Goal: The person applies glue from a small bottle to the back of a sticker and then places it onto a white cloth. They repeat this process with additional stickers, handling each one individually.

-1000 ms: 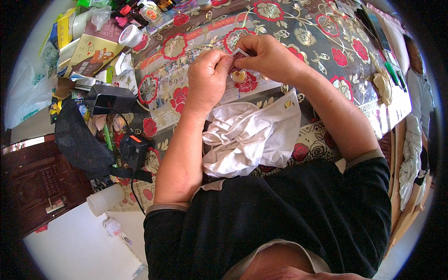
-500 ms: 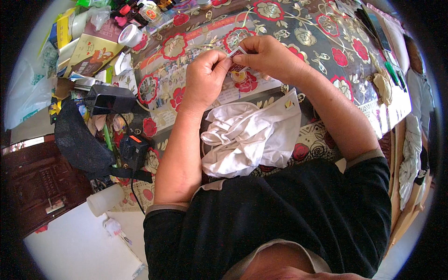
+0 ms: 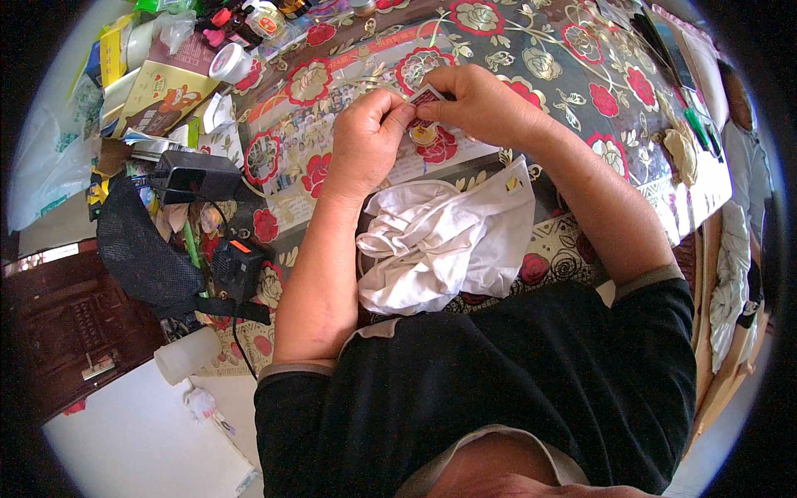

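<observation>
As the left hand (image 3: 364,141) and right hand (image 3: 481,101) almost meet over the flower-patterned desk (image 3: 516,35), both pinch a small, flat, dark-red, white-edged packet (image 3: 427,95) between them, equally near; long axis unclear.

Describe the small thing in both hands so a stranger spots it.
Find the flowered table, then the left hand and right hand meeting over it. Pinched between them is a small dark-red piece; its pale straight edge separates it from the round flowers.
</observation>
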Tool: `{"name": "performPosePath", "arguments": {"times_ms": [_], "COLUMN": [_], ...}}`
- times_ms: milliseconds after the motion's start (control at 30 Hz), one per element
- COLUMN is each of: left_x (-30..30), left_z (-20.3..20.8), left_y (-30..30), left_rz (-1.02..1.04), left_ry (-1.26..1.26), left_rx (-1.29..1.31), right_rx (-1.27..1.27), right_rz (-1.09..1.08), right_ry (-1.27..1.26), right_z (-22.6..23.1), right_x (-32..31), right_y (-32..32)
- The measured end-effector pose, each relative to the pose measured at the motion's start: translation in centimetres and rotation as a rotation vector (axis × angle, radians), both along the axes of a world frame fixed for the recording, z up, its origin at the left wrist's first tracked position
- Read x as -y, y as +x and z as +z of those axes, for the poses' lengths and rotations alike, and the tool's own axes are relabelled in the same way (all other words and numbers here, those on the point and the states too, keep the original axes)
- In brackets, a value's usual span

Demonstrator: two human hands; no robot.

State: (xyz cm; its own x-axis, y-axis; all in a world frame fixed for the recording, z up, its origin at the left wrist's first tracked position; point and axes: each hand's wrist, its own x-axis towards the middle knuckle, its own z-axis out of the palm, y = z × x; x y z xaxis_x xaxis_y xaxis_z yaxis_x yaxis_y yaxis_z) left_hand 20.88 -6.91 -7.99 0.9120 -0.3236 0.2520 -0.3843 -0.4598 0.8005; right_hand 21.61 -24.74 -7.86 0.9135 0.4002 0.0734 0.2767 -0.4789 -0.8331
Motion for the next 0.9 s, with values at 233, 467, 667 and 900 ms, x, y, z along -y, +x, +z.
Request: {"name": "performPosePath", "arguments": {"times_ms": [233, 467, 667, 900], "left_x": [0.0, -0.1, -0.6, -0.8], "left_z": [-0.5, -0.4, -0.7, -1.1], "left_y": [0.1, 0.1, 0.4, 0.5], "left_rz": [-0.002, -0.024, -0.077, -0.023], "left_ry": [0.000, 0.002, -0.100, -0.157], "left_rx": [-0.012, -0.046, -0.242, -0.195], "right_rx": [0.128, 0.163, 0.084, -0.013], "right_rz": [-0.006, -0.003, -0.022, -0.025], "right_ry": [-0.076, -0.079, -0.078, -0.010], "right_z": [0.3, 0.4, 0.3, 1.1], "right_x": [-0.2, -0.2, -0.1, -0.2], "right_y": [-0.4, -0.5, -0.4, -0.5]}}
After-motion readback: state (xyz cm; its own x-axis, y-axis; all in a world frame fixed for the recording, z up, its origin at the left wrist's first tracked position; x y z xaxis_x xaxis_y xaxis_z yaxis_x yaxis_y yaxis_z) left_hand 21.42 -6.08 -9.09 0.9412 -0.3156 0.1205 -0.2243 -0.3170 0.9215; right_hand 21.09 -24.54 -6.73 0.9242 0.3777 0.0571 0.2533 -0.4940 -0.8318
